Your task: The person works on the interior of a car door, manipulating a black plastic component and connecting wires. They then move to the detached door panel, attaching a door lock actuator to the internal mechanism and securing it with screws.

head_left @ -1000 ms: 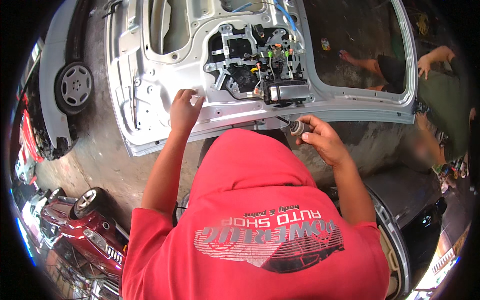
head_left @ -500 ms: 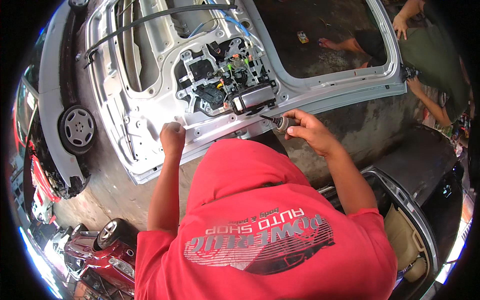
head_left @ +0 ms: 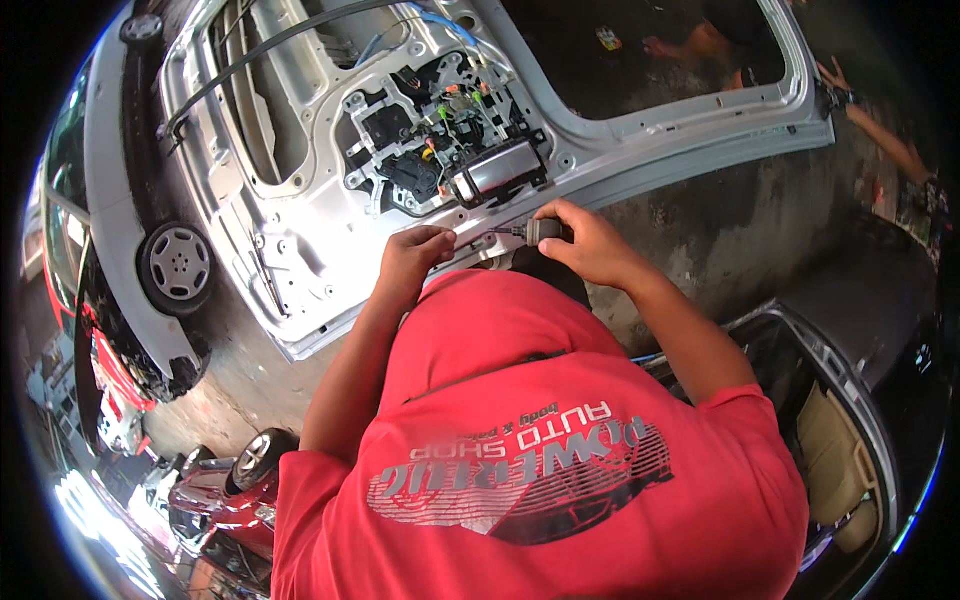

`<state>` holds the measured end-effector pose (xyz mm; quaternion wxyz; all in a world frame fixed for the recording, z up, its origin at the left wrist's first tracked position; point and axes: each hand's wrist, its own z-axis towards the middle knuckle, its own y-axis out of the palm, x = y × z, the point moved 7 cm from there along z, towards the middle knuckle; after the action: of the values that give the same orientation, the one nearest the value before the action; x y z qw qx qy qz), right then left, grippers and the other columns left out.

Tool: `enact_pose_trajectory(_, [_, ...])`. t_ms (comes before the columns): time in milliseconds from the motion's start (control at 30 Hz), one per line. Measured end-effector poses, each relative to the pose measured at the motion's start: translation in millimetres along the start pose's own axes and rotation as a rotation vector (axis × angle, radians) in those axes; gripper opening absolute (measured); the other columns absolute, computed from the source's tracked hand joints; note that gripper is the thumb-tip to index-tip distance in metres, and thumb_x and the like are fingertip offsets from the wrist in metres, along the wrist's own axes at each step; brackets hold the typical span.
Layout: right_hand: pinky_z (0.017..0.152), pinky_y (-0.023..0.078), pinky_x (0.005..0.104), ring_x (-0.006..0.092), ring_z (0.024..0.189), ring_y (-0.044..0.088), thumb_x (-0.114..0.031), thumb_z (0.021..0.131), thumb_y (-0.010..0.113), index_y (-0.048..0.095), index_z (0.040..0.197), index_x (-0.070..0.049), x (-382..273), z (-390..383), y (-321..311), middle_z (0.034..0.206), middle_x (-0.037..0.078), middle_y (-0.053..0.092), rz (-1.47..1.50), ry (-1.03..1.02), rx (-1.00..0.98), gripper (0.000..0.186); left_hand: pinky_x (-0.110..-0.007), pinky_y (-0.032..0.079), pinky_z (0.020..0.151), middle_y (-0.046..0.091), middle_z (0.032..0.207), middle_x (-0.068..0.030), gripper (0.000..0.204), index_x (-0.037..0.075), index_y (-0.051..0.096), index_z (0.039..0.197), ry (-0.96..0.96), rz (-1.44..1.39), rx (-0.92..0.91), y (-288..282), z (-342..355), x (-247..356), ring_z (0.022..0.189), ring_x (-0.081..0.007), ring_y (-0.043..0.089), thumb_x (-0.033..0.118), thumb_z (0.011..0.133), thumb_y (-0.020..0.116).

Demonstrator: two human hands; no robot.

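Note:
My right hand (head_left: 590, 248) is closed round the thick grey handle of a screwdriver (head_left: 540, 232), whose dark shaft points left toward my other hand. My left hand (head_left: 410, 260) is in a pinch over the near edge of a silver vehicle door panel (head_left: 300, 235); whatever its fingertips hold is too small to make out. The panel lies flat before me. Just beyond my hands, a mechanism with a silver cylinder (head_left: 502, 170), wires and coloured clips is fixed in the panel's opening.
At the far right, another person's arm (head_left: 890, 140) reaches the panel's end. A black rubber strip (head_left: 270, 38) lies across the panel. A silver car (head_left: 120, 200) stands at left, a red car (head_left: 225, 500) at lower left, and a dark car (head_left: 840, 300) at lower right.
My left hand has moved right, closer to the screwdriver. The screwdriver has swung to point more level and left. The other person's body has shifted mostly out of view at right.

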<state>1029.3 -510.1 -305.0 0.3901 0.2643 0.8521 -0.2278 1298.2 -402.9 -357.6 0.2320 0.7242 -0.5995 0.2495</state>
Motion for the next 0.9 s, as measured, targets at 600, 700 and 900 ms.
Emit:
enact_pose_trajectory(600, [0.081, 0.058, 0.0392, 0.0285, 0.087, 0.073, -0.013, 0.094, 0.076, 0.067, 0.121, 0.001, -37, -40, 59, 0.101, 0.019, 0.074, -0.079, -0.175, 0.431, 0.031, -0.037, 0.063, 0.075, 0.075, 0.109, -0.0092, 0.018, 0.004, 0.077, 0.101, 0.938, 0.757, -0.024, 34, -5, 47, 0.086, -0.0271, 0.078, 0.008, 0.085, 0.082])
enact_pose_trajectory(700, [0.080, 0.058, 0.0400, 0.0303, 0.086, 0.073, -0.011, 0.093, 0.076, 0.067, 0.121, 0.000, -42, -45, 65, 0.101, 0.019, 0.074, -0.156, -0.231, 0.505, 0.031, -0.039, 0.062, 0.075, 0.075, 0.108, -0.0077, 0.015, 0.007, 0.078, 0.099, 0.994, 0.753, -0.027, 36, -11, 49, 0.084, -0.0288, 0.077, 0.010, 0.085, 0.082])
enact_pose_trajectory(900, [0.080, 0.058, 0.0415, 0.0345, 0.089, 0.073, -0.006, 0.091, 0.076, 0.067, 0.122, 0.000, -62, -53, 72, 0.105, 0.019, 0.073, -0.254, -0.289, 0.510, 0.033, -0.039, 0.062, 0.074, 0.076, 0.105, -0.0055, 0.013, 0.009, 0.078, 0.098, 1.038, 0.785, -0.018, 36, -17, 50, 0.083, -0.0284, 0.076, 0.012, 0.086, 0.080])
